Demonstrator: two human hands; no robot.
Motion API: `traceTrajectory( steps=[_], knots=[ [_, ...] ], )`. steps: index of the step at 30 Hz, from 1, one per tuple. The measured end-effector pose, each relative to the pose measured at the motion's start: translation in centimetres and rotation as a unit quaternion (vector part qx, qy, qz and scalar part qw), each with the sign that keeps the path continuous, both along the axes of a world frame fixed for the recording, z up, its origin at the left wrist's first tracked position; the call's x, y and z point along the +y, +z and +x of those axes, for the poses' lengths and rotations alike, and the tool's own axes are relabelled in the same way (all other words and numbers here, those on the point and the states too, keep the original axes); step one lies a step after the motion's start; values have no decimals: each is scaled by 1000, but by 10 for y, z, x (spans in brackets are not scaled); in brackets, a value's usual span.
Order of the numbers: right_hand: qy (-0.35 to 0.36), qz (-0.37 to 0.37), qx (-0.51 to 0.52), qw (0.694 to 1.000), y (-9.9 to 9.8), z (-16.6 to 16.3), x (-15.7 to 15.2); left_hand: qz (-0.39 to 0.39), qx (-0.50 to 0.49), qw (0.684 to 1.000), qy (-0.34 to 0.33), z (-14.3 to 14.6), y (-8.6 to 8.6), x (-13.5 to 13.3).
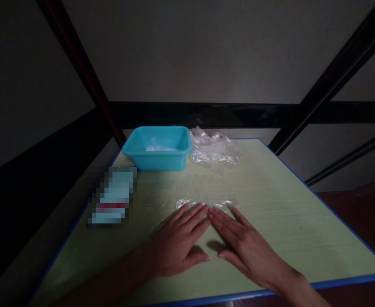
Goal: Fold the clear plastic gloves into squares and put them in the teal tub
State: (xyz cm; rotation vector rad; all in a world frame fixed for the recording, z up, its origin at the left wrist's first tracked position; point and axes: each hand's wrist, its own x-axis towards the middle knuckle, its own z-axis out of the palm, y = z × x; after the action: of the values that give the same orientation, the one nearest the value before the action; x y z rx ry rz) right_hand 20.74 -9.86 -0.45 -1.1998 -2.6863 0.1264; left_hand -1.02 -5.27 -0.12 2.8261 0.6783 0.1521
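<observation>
Plastic [203,189] on pale table [296,221], grey wall [190,55]

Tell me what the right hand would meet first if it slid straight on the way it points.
Probably the left hand: the right hand points forward and leftward at its fingers. They look very close, but whether they already touch is unclear.

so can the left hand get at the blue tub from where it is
Probably yes, with a forward reach: the left hand has its fingers extended, and only thin, low-lying clear plastic seems to lie between it and the open-topped blue tub.
</observation>
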Motion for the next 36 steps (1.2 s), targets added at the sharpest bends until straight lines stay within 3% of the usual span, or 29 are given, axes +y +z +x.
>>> traceTrajectory(
  steps=[9, 20, 27, 32, 36],
  knots=[
    [-15, -10, 2, 1000, 1, 10, -3, -7, -3, 1000, 2, 0, 3, -2],
    [-108, 32, -28, 993, -5, 42, -9, -11, -8, 1000, 3, 0, 1, -2],
    [-140, 51, -6, 989, -7, 46, -10, -5, 0, 1000, 1, 0, 0, -1],
    [-146, 42, 0, 988, -7, 47, -10, 0, -32, 999, 4, -2, 1, 0],
    [-149, 68, 12, 986, -3, 44, -8, 19, -125, 991, 35, -5, -3, 1]
  ],
)
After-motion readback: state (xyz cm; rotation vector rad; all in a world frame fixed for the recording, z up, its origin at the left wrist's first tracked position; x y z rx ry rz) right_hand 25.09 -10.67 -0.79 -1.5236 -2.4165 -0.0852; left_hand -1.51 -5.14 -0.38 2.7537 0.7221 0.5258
